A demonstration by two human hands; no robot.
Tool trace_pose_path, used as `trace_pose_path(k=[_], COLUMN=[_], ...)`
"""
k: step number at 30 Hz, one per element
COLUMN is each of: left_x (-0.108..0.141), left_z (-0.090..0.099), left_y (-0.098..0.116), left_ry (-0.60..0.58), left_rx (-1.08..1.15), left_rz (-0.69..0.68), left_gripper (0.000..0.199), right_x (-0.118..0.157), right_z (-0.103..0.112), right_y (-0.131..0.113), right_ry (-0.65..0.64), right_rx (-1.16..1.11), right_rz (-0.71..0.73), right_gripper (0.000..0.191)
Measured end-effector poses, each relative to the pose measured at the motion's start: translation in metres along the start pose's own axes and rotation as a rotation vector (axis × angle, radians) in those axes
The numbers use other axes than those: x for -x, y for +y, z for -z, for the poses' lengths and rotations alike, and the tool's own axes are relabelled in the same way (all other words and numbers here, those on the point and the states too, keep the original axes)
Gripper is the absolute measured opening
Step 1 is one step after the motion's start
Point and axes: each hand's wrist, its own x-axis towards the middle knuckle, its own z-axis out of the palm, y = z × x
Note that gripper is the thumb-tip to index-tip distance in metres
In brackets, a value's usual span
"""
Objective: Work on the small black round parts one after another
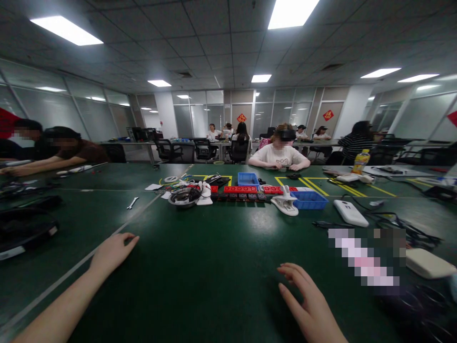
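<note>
My left hand (113,251) hovers over or rests on the green table (200,267) at the left, beside a pale seam line. Its fingers curve loosely, with a gap by the thumb, and nothing shows in it. A small wrench (133,203) lies just beyond that hand. At the lower right, my right hand (307,297) has thumb and fingers apart and holds nothing. Whether either hand touches the tabletop I cannot tell. Farther off, between the two hands, stands a row of red modules (240,189) with a white clip stand (285,204) at its right end.
Two blue bins (310,200) (248,179) flank the row. A metal bowl with cables (183,196) sits at its left. On the right are a white power bank (350,213), black cables, a beige box (430,263) and a yellow-capped bottle (360,162). A person (280,155) sits opposite.
</note>
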Motion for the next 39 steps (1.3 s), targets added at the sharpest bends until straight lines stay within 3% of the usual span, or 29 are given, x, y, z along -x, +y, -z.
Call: trace_pose_path(k=[4,8,11,16,20,23,26,31,36,39], left_x=[-0.004,0.000,0.005,0.021,0.053,0.081,0.100,0.111,0.112,0.109], left_z=[-0.004,-0.009,-0.020,-0.044,-0.055,-0.056,-0.052,-0.044,-0.039,-0.037], left_y=[0.015,0.057,0.109,0.210,0.283,0.318,0.330,0.317,0.304,0.299], left_ry=[-0.043,-0.017,0.037,0.020,-0.001,0.005,-0.009,-0.087,-0.194,-0.243], left_rx=[-0.049,-0.044,0.006,0.084,0.151,0.179,0.145,0.233,0.471,0.537], left_rz=[0.027,-0.071,-0.182,-0.378,-0.550,-0.705,-0.781,-0.830,-0.816,-0.834], left_gripper=[0.042,0.035,0.032,0.024,0.021,0.025,0.030,0.030,0.056,0.069], right_x=[0.001,0.002,0.003,0.003,0.002,0.000,-0.003,-0.011,-0.030,-0.044], right_z=[0.003,0.004,0.004,0.006,0.004,0.000,-0.002,-0.009,-0.026,-0.036], right_y=[-0.003,-0.011,-0.016,-0.015,-0.013,-0.010,-0.007,-0.012,-0.017,-0.019], right_ry=[0.006,-0.058,-0.091,-0.080,-0.043,-0.007,0.020,-0.050,-0.071,-0.091], right_rx=[-0.028,-0.047,-0.056,-0.063,-0.100,-0.147,-0.214,-0.228,-0.099,-0.106], right_rz=[-0.011,0.004,0.005,-0.019,-0.006,-0.019,-0.060,-0.075,-0.047,0.044], right_gripper=[0.033,0.032,0.031,0.028,0.021,0.018,0.017,0.015,0.017,0.018])
